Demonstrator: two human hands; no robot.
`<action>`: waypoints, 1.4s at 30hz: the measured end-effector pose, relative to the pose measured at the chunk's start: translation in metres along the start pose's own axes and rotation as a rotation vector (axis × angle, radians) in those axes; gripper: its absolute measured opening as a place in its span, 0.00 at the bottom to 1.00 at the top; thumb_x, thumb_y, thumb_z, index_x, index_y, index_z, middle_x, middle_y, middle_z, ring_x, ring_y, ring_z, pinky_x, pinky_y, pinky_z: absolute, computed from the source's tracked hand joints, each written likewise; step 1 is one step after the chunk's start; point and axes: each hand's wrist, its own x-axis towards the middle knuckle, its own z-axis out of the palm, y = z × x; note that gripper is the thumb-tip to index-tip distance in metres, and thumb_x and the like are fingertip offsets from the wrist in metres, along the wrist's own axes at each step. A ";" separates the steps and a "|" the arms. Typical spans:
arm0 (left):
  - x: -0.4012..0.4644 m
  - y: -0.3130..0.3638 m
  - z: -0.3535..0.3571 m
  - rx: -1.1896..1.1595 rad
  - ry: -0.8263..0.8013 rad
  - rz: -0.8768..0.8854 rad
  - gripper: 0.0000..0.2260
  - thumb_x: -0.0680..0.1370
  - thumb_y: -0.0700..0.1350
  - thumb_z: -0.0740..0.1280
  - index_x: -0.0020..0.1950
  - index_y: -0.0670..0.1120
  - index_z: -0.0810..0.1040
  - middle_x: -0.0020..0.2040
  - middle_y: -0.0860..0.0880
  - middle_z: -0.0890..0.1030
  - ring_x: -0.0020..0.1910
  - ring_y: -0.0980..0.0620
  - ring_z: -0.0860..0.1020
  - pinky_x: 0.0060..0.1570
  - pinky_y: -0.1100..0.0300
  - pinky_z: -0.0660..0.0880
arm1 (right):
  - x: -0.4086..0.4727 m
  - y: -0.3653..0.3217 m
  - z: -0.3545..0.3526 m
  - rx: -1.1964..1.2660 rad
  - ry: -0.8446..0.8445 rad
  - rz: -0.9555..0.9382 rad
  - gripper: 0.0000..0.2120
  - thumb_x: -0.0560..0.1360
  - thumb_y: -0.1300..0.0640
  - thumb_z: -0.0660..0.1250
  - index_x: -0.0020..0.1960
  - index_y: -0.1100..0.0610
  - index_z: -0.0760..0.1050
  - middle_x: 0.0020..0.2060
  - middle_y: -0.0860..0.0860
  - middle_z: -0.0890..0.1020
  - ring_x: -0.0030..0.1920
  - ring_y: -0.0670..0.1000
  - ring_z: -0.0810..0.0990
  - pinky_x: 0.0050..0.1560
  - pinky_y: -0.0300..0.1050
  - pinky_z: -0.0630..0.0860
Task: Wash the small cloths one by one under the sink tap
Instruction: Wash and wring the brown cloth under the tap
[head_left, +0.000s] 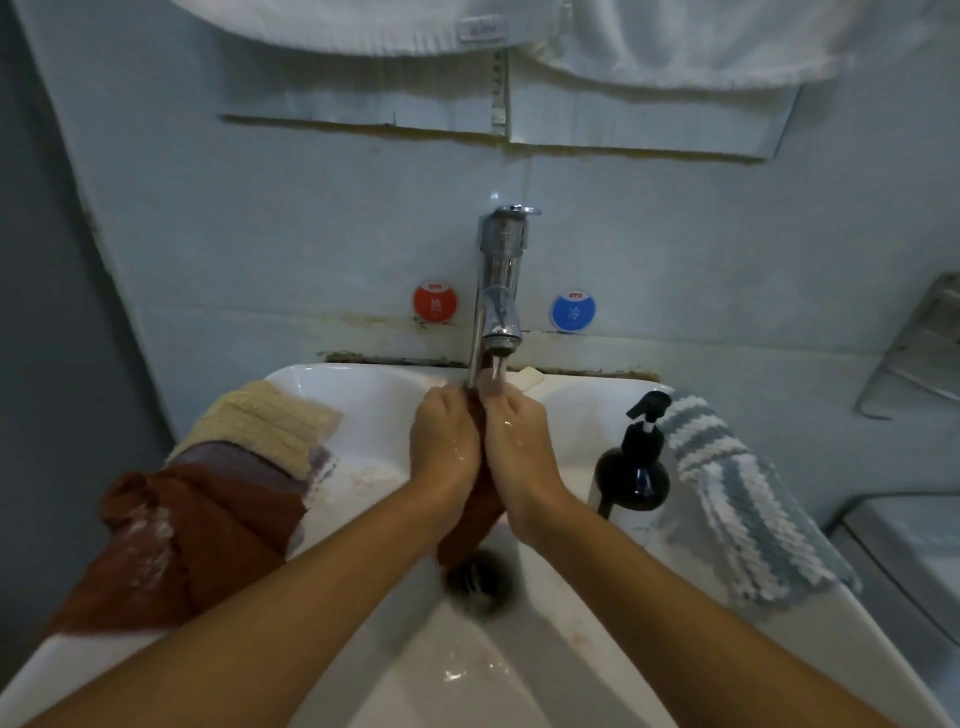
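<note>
Rust-brown small cloth (475, 512) hangs bunched between the two hands over the middle of the white ceramic sink (571, 415), its lower end trailing down just above the dark round drain (478, 577). Left hand (441, 441) and right hand (517, 441) press together side by side, fingers curled round the cloth's upper part, right under the running water from the chrome tap (498, 280) at the sink's back edge. On the sink's left rim lies a pile of cloths: a pale yellow ribbed cloth (265, 423) on top toward the back, a mauve cloth (249, 465) beneath it, and a larger rust-brown cloth (176, 551) draped over the front-left corner. On the right rim stands a black pump soap bottle (634, 467), with a blue-and-white striped knitted cloth (743, 504) just beside it along the right edge.
</note>
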 end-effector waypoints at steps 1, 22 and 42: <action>0.000 -0.001 -0.002 0.005 0.002 -0.010 0.11 0.84 0.44 0.54 0.54 0.40 0.74 0.54 0.38 0.79 0.56 0.38 0.78 0.57 0.45 0.75 | 0.000 0.000 0.002 -0.029 0.001 -0.010 0.16 0.85 0.48 0.54 0.54 0.54 0.78 0.45 0.50 0.82 0.50 0.47 0.81 0.58 0.44 0.77; -0.007 0.006 0.005 0.091 0.067 0.033 0.09 0.85 0.47 0.53 0.52 0.46 0.71 0.40 0.52 0.74 0.39 0.59 0.73 0.38 0.65 0.68 | 0.018 0.008 -0.005 -0.175 0.050 -0.040 0.17 0.85 0.51 0.56 0.47 0.55 0.79 0.39 0.51 0.83 0.42 0.49 0.82 0.44 0.42 0.79; -0.004 0.010 0.004 0.140 0.098 0.197 0.12 0.84 0.42 0.55 0.54 0.37 0.75 0.43 0.48 0.75 0.42 0.52 0.73 0.43 0.63 0.69 | 0.014 -0.004 -0.009 -0.300 0.076 -0.180 0.14 0.85 0.54 0.55 0.50 0.57 0.78 0.38 0.47 0.81 0.40 0.44 0.80 0.38 0.29 0.74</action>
